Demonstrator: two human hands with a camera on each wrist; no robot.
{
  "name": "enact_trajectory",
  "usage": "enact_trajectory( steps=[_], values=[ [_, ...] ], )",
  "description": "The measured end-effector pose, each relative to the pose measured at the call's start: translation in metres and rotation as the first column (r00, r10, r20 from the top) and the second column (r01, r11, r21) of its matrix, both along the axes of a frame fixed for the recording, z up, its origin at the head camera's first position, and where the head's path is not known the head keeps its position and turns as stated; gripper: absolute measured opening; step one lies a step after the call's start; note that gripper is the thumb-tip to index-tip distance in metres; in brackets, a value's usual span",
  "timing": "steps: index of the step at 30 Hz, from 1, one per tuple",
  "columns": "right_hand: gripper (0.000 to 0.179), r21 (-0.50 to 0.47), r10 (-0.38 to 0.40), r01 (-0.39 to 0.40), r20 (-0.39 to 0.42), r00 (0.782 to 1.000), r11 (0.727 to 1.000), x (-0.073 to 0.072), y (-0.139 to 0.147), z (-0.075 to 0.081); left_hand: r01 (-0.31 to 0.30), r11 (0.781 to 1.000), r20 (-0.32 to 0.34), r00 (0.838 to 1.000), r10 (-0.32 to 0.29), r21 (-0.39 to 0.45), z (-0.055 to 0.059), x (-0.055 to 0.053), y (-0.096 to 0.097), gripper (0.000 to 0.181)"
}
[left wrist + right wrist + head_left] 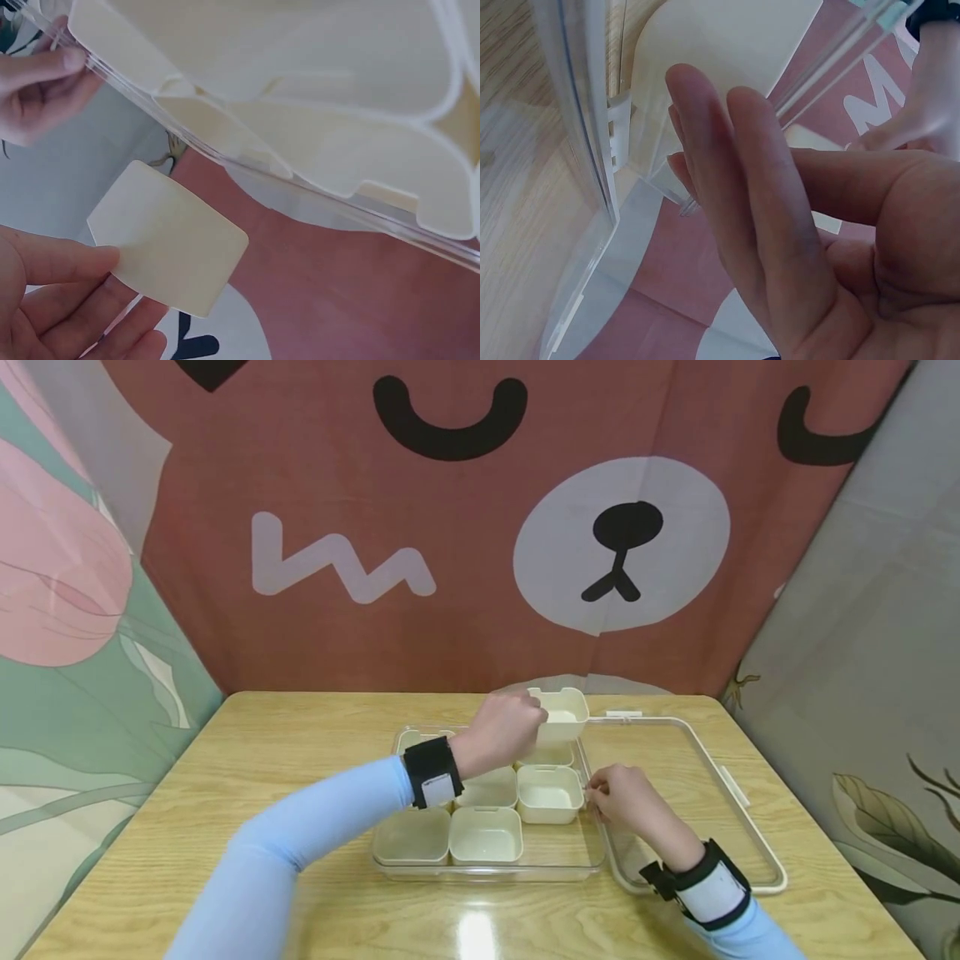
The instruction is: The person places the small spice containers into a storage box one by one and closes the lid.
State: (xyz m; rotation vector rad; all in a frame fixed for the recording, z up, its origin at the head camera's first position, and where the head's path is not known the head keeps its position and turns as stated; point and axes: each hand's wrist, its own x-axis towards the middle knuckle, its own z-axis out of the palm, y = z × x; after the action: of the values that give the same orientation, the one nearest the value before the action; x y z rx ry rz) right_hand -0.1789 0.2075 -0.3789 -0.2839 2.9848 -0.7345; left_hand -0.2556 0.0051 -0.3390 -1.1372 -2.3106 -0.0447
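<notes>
My left hand pinches a small cream box by its side, raised over the back right corner of a clear plastic bin. In the left wrist view the held box shows its flat underside, with thumb and fingers at one edge. Several cream boxes stand in rows inside the bin, among them one at the front and one at the right. My right hand grips the bin's right rim between thumb and fingers; its fingers are fairly straight.
A clear lid with a pale rim and white clips lies right of the bin, close against it. The wooden table meets a bear-print cloth at its back edge. Printed cloths hang at both sides.
</notes>
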Motion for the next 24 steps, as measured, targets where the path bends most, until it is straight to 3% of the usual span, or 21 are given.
enact_trajectory(
  steps=[14,24],
  values=[
    [0.010,0.016,-0.005,0.005,0.005,1.000,1.000,-0.001,-0.001,-0.001,0.039,0.999,-0.123,0.992,-0.038,0.009,-0.004,0.027,-0.013,0.024],
    [0.010,0.023,0.018,-0.018,-0.002,1.000,1.000,-0.001,0.001,-0.001,0.090,0.996,-0.149,0.985,-0.089,0.002,-0.005,0.051,-0.022,0.024]
  ],
)
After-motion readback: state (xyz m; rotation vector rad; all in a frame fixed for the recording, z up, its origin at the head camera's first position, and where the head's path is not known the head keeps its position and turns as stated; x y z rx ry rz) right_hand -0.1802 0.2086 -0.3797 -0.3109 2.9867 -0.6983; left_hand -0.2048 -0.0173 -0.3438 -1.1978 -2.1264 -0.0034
